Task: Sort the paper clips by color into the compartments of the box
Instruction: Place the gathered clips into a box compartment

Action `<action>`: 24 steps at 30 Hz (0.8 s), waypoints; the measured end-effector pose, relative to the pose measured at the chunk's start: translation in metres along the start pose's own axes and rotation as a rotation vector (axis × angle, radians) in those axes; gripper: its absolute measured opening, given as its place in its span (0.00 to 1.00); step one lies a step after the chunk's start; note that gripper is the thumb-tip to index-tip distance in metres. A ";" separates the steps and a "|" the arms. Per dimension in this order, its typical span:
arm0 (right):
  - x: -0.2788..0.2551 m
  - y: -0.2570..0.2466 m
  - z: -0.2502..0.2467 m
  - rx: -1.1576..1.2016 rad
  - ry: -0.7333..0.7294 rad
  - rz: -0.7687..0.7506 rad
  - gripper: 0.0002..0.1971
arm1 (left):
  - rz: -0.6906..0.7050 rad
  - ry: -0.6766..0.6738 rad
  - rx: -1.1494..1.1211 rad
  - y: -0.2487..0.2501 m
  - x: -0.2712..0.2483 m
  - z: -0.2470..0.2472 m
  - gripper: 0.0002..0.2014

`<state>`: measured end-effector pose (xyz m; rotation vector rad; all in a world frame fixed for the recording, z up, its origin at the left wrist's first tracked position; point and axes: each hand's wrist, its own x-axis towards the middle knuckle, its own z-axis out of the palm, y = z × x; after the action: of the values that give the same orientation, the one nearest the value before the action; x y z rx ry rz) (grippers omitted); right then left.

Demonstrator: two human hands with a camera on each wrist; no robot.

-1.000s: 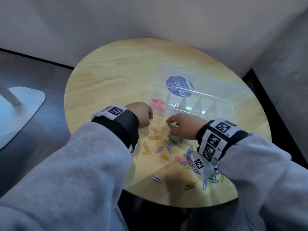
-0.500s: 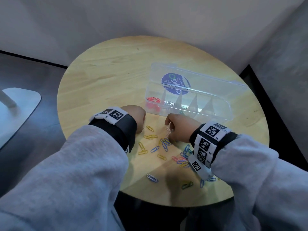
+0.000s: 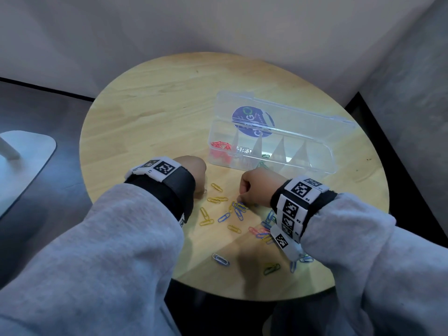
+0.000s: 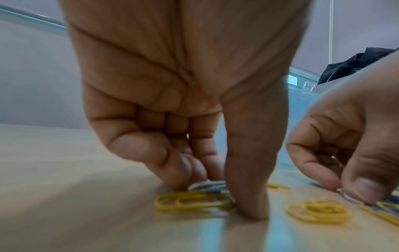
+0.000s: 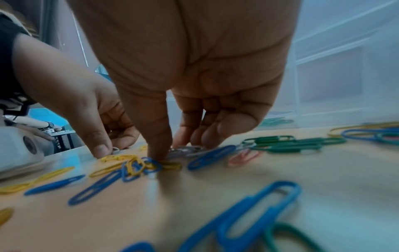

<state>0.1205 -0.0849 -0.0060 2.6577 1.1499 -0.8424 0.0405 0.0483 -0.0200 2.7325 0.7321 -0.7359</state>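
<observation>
The clear compartment box [image 3: 317, 163] lies open on the round wooden table [image 3: 157, 112], with red clips [image 3: 220, 145] in its left compartment, silver clips [image 3: 244, 150] beside them and a green one [image 3: 265, 155] further right. Loose yellow clips [image 3: 216, 199], blue clips [image 3: 238, 209] and other clips lie in front of it. My left hand [image 3: 201, 190] is curled down on the table, its fingers and thumb pinching a silver clip [image 4: 207, 186] next to a yellow clip [image 4: 194, 202]. My right hand [image 3: 240, 197] pinches a silver clip [image 5: 185, 150], its thumb on a blue-and-yellow cluster [image 5: 140, 166].
More blue, green and pink clips [image 3: 263, 232] lie under and behind my right wrist, and a few sit near the table's front edge [image 3: 271, 269]. The box lid [image 3: 291, 110] stands open at the back. A white stand base [image 3: 21, 154] is on the floor at left.
Both hands have sunk slightly onto the table. The right fingertips have come back from the box's front wall to the blue-and-yellow cluster.
</observation>
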 end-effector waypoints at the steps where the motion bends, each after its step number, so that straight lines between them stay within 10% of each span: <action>1: 0.000 0.002 0.002 0.013 0.016 -0.004 0.09 | -0.002 -0.002 0.001 0.000 -0.001 -0.001 0.15; 24: -0.002 0.011 0.006 -0.091 -0.019 -0.031 0.07 | 0.011 -0.039 -0.261 0.000 -0.016 -0.012 0.06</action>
<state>0.1244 -0.0959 -0.0106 2.5604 1.1982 -0.7984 0.0333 0.0457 -0.0014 2.4793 0.7464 -0.6394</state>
